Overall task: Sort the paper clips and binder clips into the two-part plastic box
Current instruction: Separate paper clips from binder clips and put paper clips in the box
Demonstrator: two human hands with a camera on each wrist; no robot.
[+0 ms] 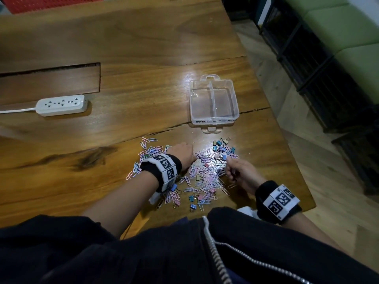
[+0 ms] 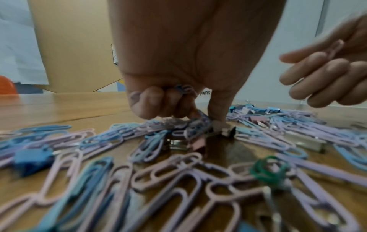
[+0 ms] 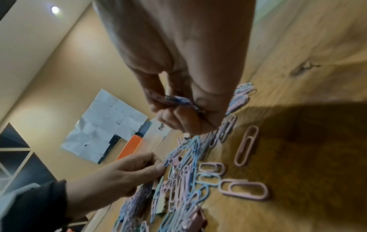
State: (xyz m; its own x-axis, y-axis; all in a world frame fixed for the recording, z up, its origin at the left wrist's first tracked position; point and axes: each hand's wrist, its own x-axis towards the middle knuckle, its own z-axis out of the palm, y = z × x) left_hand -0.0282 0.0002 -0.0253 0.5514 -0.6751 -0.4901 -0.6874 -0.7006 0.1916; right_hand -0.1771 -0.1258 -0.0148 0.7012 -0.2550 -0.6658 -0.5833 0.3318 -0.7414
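Observation:
The clear two-part plastic box (image 1: 213, 120) stands on the wooden table with both halves bare. In front of it lies a spread of pastel paper clips (image 1: 205, 177) mixed with small binder clips (image 1: 222, 147). My left hand (image 1: 193, 158) is down on the pile; in the left wrist view its curled fingers (image 2: 151, 100) hold a few paper clips while thumb and forefinger pinch another one. My right hand (image 1: 228, 167) hovers just right of it, its fingers (image 3: 174, 119) curled round a small bunch of paper clips (image 3: 178, 99). Pink (image 2: 198, 142) and blue (image 2: 29, 160) binder clips lie among the paper clips.
A white power strip (image 1: 62, 105) with its cable lies at the left, below a recessed slot (image 1: 49, 83) in the table. The table's right edge (image 1: 287, 140) runs close to the box and pile, with floor and black shelving (image 1: 307, 58) beyond.

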